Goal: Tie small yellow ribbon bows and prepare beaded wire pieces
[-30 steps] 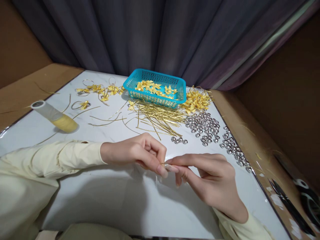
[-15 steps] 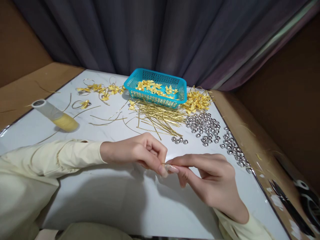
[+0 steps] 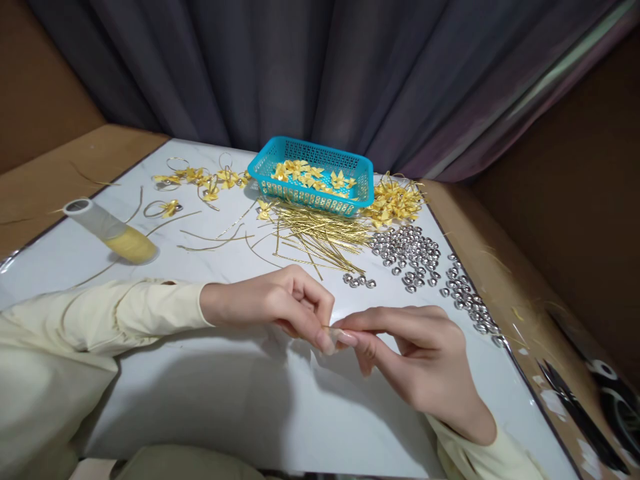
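Nothing moved; gold strip (image 3: 327, 327) pinched between both grips.

The left hand (image 3: 273, 303) lies low in the near middle of the scene, knuckles up, its fingers curled inward and its thumb and forefinger pressed together at their tips. Its forearm runs off to the left in a pale cream long sleeve (image 3: 100, 313), lying almost level. The right hand (image 3: 420, 360) comes in from the near right, back of the hand turned up, forefinger stretched leftward so its tip meets the left hand's fingertips (image 3: 327, 342); the thumb sits beneath it and the remaining fingers fold loosely under. Its wrist slopes down to the near right into a cream cuff (image 3: 480, 457).
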`<control>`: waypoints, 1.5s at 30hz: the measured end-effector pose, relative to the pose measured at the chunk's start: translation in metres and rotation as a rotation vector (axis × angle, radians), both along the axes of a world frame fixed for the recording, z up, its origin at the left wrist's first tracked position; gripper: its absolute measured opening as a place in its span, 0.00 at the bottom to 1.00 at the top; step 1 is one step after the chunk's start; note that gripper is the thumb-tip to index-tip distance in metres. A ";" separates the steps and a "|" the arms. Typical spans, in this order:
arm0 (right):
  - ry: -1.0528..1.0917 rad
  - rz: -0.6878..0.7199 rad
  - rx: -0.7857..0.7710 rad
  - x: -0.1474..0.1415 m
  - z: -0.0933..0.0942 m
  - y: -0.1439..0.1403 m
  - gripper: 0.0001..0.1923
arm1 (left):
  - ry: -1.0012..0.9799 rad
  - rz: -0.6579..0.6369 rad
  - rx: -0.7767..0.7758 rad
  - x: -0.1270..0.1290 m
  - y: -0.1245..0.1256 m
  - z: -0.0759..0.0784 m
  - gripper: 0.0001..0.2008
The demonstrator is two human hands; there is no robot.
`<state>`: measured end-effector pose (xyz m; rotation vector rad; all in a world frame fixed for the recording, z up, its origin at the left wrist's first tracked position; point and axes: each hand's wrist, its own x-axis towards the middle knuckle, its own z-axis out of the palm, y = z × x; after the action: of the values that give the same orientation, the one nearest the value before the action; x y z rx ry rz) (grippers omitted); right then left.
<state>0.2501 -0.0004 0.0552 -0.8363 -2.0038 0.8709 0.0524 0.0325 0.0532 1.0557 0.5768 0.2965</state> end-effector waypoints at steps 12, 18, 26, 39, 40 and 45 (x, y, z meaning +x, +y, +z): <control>0.110 -0.120 -0.128 0.002 0.002 0.001 0.06 | 0.039 0.043 0.241 0.000 -0.002 0.001 0.07; 0.149 -0.110 -0.152 0.002 0.003 0.001 0.06 | 0.170 0.064 0.339 0.002 -0.004 0.005 0.13; 0.175 -0.120 -0.157 0.003 0.000 0.001 0.05 | 0.147 0.092 0.341 0.001 -0.004 -0.001 0.12; 0.161 -0.201 0.026 0.006 0.000 -0.003 0.05 | 0.144 0.215 0.602 -0.006 -0.001 0.015 0.06; 0.135 -0.190 0.065 0.006 0.001 -0.003 0.05 | 0.141 0.203 0.595 -0.006 -0.002 0.015 0.06; 0.031 -0.056 0.214 0.008 0.005 -0.003 0.13 | 0.135 0.095 0.354 -0.007 -0.003 0.016 0.04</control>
<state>0.2578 -0.0033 0.0607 -0.7486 -1.9953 0.6216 0.0456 0.0296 0.0693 1.3999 0.7137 0.4235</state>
